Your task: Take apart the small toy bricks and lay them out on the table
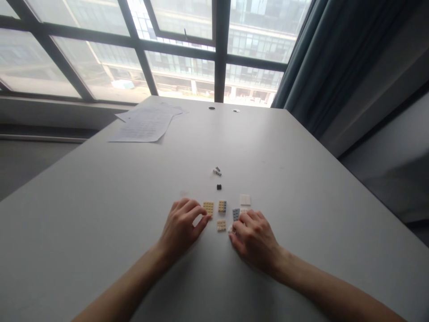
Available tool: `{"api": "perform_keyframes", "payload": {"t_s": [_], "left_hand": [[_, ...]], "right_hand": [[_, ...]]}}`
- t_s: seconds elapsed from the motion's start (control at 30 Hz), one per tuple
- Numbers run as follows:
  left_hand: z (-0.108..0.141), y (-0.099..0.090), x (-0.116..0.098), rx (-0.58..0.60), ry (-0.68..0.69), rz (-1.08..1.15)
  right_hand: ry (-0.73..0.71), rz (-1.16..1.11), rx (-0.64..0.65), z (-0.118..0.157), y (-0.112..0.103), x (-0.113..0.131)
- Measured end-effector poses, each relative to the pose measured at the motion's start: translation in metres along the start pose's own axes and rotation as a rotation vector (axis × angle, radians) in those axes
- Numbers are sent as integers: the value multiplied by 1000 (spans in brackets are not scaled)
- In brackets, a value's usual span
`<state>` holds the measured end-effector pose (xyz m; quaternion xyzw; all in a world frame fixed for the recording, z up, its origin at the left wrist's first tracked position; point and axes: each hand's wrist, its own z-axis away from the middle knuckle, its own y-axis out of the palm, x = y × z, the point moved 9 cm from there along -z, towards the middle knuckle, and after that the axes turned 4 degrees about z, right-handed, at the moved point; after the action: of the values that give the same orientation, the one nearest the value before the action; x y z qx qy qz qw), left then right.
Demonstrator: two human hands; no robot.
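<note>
My left hand (182,223) is closed in a pinch, thumb and index fingertips together at the lower left corner of a tan studded building plate (208,207). My right hand (255,237) has its fingers curled round a small white building piece (230,229), mostly hidden by the fingertips. Just beyond those fingers lies a grey studded plate (236,214), with a white piece (243,210) partly covered beside it. Between my hands are a tan-and-grey studded piece (222,206) and, nearer me, a smaller tan studded plate (221,225).
A flat white tile piece (245,199) lies beyond my right hand. Farther up the white table (295,179) are a small black piece (219,187) and a grey-and-white piece (217,171). Printed papers (144,125) rest at the far left, before the window. A dark curtain (311,67) hangs at right.
</note>
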<state>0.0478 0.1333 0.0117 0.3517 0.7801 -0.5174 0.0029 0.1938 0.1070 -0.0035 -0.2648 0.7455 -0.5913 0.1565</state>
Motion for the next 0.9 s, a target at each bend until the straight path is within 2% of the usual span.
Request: {"api": "perform_keyframes", "payload": {"t_s": [0.17, 0.3, 0.5, 0.67, 0.9], "left_hand": [[2, 1, 2, -2, 3, 7], [4, -1, 6, -20, -9, 3], [2, -2, 6, -44, -18, 16], [1, -2, 8, -47, -41, 12], [1, -4, 6, -66, -37, 17]], "right_hand": [[-45, -33, -2, 11, -3, 9], [-127, -79, -3, 32, -7, 18], [-128, -108, -51, 62, -16, 5], [-90, -89, -99, 65, -20, -8], [-109, -122, -124, 65, -23, -10]]}}
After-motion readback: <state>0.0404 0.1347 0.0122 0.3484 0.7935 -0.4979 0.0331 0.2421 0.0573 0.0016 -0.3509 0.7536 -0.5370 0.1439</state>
